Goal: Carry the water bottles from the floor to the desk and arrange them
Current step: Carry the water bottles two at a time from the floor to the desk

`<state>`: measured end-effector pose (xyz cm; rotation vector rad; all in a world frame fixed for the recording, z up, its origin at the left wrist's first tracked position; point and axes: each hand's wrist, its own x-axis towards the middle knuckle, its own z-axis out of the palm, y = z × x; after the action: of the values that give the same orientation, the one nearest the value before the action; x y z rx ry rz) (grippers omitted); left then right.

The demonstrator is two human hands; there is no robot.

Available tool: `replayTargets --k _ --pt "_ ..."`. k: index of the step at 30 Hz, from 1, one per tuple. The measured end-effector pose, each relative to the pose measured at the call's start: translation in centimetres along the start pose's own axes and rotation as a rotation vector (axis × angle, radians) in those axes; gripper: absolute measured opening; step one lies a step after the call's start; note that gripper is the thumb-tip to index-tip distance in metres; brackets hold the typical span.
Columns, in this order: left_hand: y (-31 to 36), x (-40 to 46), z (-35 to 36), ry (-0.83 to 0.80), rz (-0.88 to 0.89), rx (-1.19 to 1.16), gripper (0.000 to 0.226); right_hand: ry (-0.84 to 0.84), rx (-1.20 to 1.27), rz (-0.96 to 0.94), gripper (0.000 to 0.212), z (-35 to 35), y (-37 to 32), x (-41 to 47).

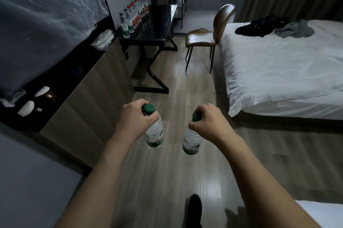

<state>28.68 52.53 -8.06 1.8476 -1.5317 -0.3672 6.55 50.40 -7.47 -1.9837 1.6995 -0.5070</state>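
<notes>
My left hand [134, 116] grips a clear water bottle [154, 135] by its neck, just under the green cap; the bottle hangs upright above the wooden floor. My right hand [207, 122] holds a second green-capped bottle [192, 140] the same way, its cap mostly hidden by my fingers. Ahead on the left stands the black desk [159, 23]. A row of several bottles [134, 14], with green and red caps, lines the desk's wall side.
A brown chair [206, 36] stands between the desk and a white bed [278, 64] on the right, which has dark clothes on it. A wooden cabinet [89, 101] runs along the left wall. Open floor leads to the desk. My dark shoe [194, 209] shows below.
</notes>
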Motion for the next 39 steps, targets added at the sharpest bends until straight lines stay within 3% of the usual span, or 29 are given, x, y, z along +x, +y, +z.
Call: replayTargets --k 18,31,39 --pt "7.4 24.2 8.3 0.025 0.011 0.007 0.013 0.056 0.007 -0.003 0.025 -6.2 5.4 25.8" --pt "2.9 44.8 13.7 -0.041 0.012 0.023 0.016 0.015 0.002 0.036 0.024 -4.5 4.0 47.2" --pt "2.2 56.4 14.9 -0.031 0.090 -0.030 0.016 0.084 0.025 0.035 0.029 -5.7 2.3 57.7"
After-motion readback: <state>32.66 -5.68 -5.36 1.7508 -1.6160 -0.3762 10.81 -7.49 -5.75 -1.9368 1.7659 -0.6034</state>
